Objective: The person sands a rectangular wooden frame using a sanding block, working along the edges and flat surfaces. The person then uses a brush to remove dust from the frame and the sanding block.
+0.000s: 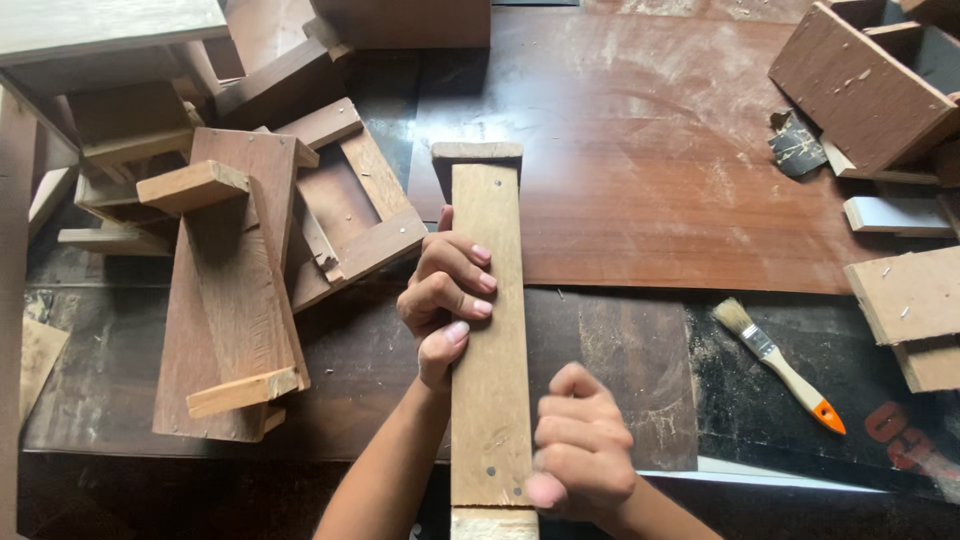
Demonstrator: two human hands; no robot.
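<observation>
**Plank looked stiff and light, easy to grip by the edges**

The plank (pixel 489 340) lay lengthwise in the middle of the frame, on the bench (pixel 650 180). The left hand (pixel 445 300) clamped its left edge halfway up, fingers curled over the top face. The right hand (pixel 580 450) was clenched at the lower right edge; what it pinched, I couldn't tell. Dry, rigid wood, probably splintery, with nail heads near the bottom. I'd grab the long edges. A brush (pixel 780 365) sat at right.

dusty workbench (pixel 650 180): wood frames (pixel 250 260) toward its left edge, paintbrush (pixel 778 362) and blocks (pixel 905 300) toward its right.
</observation>
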